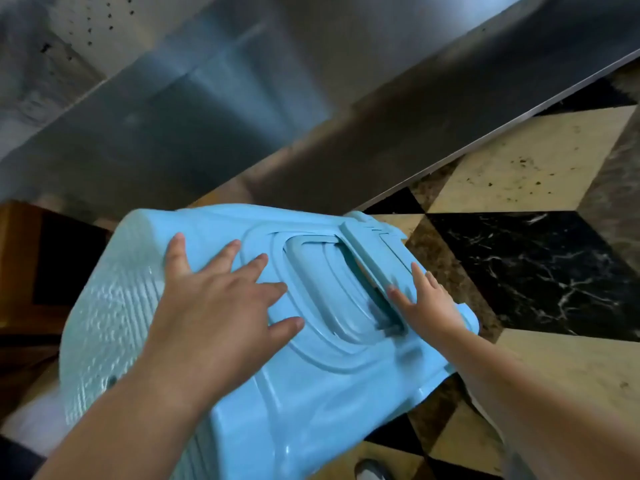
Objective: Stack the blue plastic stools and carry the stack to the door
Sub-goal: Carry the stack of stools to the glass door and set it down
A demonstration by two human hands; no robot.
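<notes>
A light blue plastic stool [311, 386] fills the lower middle of the head view, seen from above, with a recessed handle opening in its seat. A second blue edge shows through the opening and at the far right corner, so it seems to sit on another stool. My left hand [214, 306] lies flat on the seat's left part, fingers spread. My right hand [426, 306] rests flat on the seat's right edge, fingertips at the handle slot. Neither hand grips anything.
A brushed metal panel [311, 116], perhaps a door, rises just behind the stool. The floor [519, 271] is patterned in black, beige and brown marble tiles. Dark wooden furniture [34, 271] stands at the left. A shoe tip [372, 471] shows at the bottom.
</notes>
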